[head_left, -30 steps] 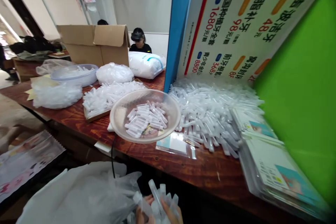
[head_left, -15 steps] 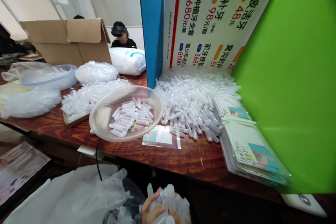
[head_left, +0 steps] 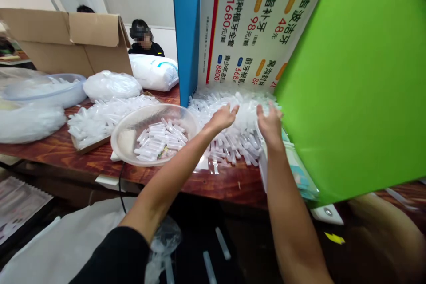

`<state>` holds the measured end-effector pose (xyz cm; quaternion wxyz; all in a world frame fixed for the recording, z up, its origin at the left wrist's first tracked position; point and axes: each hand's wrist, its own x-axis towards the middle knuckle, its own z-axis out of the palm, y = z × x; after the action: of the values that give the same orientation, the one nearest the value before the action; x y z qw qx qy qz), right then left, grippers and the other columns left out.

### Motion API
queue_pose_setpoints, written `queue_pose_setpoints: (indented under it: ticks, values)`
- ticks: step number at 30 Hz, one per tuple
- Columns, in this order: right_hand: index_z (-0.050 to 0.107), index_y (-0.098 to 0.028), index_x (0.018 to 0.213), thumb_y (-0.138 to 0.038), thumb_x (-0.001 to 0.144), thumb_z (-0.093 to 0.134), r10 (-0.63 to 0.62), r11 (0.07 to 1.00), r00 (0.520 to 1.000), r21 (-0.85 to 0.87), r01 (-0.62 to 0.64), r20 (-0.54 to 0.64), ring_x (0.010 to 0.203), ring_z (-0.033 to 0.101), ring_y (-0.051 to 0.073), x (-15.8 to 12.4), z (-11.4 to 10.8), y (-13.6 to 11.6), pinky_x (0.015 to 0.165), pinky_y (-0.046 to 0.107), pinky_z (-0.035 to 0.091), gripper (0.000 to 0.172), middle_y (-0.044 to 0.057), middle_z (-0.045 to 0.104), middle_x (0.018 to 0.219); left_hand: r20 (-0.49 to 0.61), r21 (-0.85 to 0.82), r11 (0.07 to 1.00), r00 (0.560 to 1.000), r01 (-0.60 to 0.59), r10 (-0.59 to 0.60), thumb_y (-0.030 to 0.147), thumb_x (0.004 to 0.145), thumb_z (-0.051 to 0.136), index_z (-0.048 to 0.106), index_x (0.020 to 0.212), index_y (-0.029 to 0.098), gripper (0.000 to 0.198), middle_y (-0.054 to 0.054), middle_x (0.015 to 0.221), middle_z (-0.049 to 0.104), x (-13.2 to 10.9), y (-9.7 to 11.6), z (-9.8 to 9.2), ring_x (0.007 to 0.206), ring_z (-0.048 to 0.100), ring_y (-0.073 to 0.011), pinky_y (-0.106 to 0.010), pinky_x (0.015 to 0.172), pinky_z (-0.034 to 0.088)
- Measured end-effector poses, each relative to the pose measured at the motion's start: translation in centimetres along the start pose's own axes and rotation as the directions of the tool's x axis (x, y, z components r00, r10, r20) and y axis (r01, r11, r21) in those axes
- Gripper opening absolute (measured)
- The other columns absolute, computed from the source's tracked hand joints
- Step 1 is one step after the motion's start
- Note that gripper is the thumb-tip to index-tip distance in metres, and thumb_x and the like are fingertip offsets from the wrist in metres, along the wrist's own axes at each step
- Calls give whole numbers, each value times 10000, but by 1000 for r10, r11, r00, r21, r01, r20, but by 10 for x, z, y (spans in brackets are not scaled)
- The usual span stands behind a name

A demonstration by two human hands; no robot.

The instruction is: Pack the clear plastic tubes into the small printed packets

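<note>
Both arms reach forward over a large pile of translucent white plastic tubes (head_left: 244,144) on the table, against the upright boards. My left hand (head_left: 223,117) is over the pile's middle, fingers apart and stretched out. On the pile's right side is my right hand (head_left: 270,124), its fingers spread too. Blurred tubes (head_left: 248,108) lie loose between the two hands, and neither hand grips any. Close to the right wrist is a stack of plastic-sleeved cards (head_left: 301,173). A few single tubes (head_left: 222,243) rest on the dark surface below the table.
A round translucent basin (head_left: 121,153) of tubes stands left of the pile. Farther left are a shallow cardboard tray (head_left: 80,144), filled plastic bags (head_left: 111,85), a blue tub (head_left: 71,93) and a cardboard box (head_left: 96,49). A green board (head_left: 353,80) rises at right. A person (head_left: 146,44) sits behind.
My hands were low, below the table edge, clasped around a bunch of tubes. Now they are up over the pile, opened, with those tubes let go. The view has shifted slightly.
</note>
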<state>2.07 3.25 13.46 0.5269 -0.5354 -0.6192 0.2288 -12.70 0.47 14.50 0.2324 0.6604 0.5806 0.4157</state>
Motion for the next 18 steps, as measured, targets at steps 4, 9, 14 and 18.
queue_pose_setpoints:
  ticks: [4, 9, 14, 18]
  values:
    - [747, -230, 925, -527, 929, 638, -46, 983, 998, 175, 51, -31, 833, 696, 254, -121, -32, 61, 914, 479, 547, 316, 47, 727, 874, 47, 17, 990, 989, -141, 140, 304, 996, 583, 641, 1354, 196, 378, -119, 1433, 673, -40, -42, -36, 1337, 615, -273, -424, 1170, 446]
    - [795, -357, 888, -693, 806, 662, 408, 910, 877, -39, -412, 255, 1143, 680, 397, -315, -14, 158, 1014, 533, 519, 371, 65, 766, 1029, -31, -133, 979, 988, -155, 152, -24, 853, 399, 679, 1204, 173, 490, -78, 1076, 759, -80, -72, -49, 887, 720, -171, -268, 699, 624]
    - [786, -317, 1135, -795, 863, 518, 596, 801, 740, -156, -579, 312, 1382, 544, 378, -373, -4, 197, 1208, 544, 372, 612, 89, 728, 1263, 267, -191, 945, 912, -265, 310, -103, 733, 394, 690, 1091, 204, 557, -39, 1019, 764, -121, -44, -46, 917, 720, -165, -278, 823, 614]
    - [722, -386, 1279, -623, 931, 591, 244, 965, 891, -181, -187, 382, 1315, 594, 378, -407, -16, 204, 1117, 582, 460, 441, 87, 658, 1396, 630, -44, 891, 680, -451, 376, -84, 808, 423, 630, 1274, 232, 600, -92, 1348, 677, -159, -37, -56, 1222, 656, -218, -333, 1052, 546]
